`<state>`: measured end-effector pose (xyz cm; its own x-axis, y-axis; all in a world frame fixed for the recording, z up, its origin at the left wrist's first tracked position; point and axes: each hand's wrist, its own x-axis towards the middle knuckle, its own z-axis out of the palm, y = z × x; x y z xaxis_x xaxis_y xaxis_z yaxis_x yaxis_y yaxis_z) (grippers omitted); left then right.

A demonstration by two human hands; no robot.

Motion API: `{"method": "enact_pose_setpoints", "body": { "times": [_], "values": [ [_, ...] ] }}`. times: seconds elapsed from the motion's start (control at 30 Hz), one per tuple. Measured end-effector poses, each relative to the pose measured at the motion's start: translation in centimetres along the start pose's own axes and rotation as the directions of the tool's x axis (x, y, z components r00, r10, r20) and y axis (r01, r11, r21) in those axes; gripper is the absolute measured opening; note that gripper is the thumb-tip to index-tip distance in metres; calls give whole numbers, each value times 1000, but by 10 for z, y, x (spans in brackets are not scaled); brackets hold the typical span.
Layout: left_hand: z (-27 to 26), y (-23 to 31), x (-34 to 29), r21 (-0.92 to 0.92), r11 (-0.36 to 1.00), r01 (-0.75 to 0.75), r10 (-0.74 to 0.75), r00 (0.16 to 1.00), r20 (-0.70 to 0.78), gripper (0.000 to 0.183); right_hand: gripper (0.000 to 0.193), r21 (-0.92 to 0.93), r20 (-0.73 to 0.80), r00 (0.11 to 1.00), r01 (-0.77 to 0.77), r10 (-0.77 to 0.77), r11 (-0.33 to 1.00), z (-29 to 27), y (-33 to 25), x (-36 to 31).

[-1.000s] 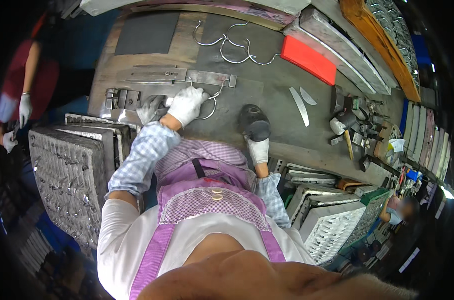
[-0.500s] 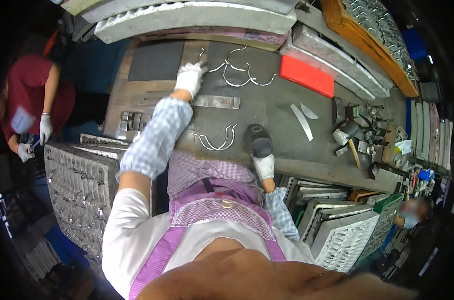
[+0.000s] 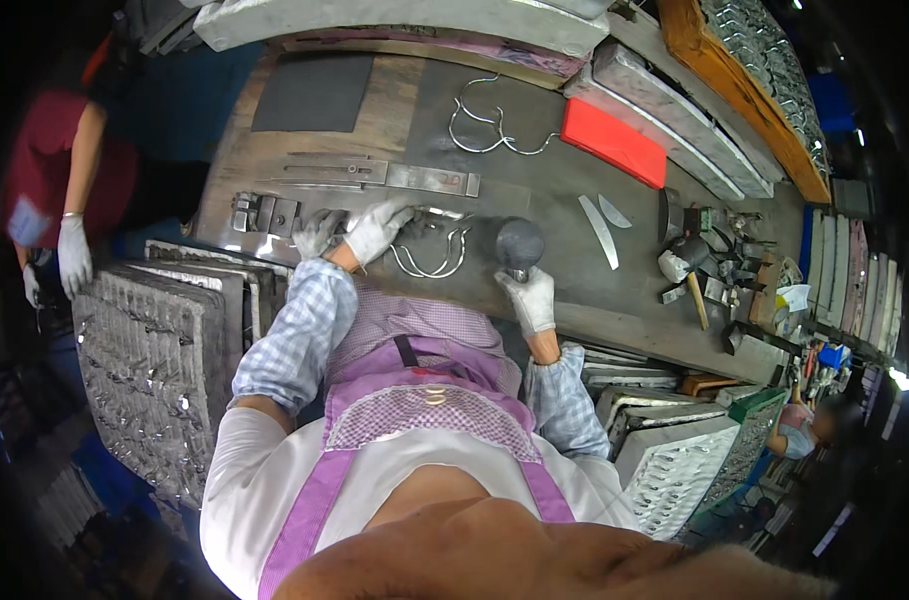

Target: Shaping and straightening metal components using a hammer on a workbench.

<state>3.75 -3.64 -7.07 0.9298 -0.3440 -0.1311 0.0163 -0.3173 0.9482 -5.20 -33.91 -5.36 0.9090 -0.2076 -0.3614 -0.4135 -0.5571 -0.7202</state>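
My left hand [image 3: 376, 232], in a white glove with a greyed part, is low over the bench by its front edge. Its fingers close on a shiny curved metal rod [image 3: 442, 213], much of which the hand hides. Just below lie more curved metal rods [image 3: 434, 268], side by side on the bench. My gloved right hand [image 3: 530, 298] is wrapped round the short handle of a mallet with a dark, rounded head [image 3: 520, 243]. Farther back, several curved rods [image 3: 477, 148] lie in a loose overlapping group.
A flat slotted metal bar [image 3: 429, 180] crosses the bench, with metal blocks [image 3: 266, 213] to its left. A red box [image 3: 612, 142], two thin blades [image 3: 599, 232] and a wooden-handled hammer [image 3: 696, 295] lie right. Trays of metal parts [image 3: 149, 375] flank me; a co-worker [image 3: 69, 180] stands left.
My left hand has come back from the far group toward me, bringing a curved rod. The mallet in my right hand has been raised or tilted, with its round head facing up.
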Motion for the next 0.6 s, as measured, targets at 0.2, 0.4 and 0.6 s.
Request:
{"method": "enact_pose_setpoints", "body": {
  "times": [0.2, 0.4, 0.6],
  "values": [
    [12, -24, -21, -168, 981, 102, -104, 995, -3, 26, 38, -348, 83, 630, 744, -772, 570, -36, -77, -28],
    [22, 21, -9, 426, 862, -274, 398, 888, -233, 25, 31, -228, -63, 783, 592, -618, 773, -23, -48, -26],
    [30, 22, 22, 788, 597, -153, 312, 949, -52, 15, 25, 45, -2, 985, -170, 171, 984, -5, 44, -13]
  ]
}}
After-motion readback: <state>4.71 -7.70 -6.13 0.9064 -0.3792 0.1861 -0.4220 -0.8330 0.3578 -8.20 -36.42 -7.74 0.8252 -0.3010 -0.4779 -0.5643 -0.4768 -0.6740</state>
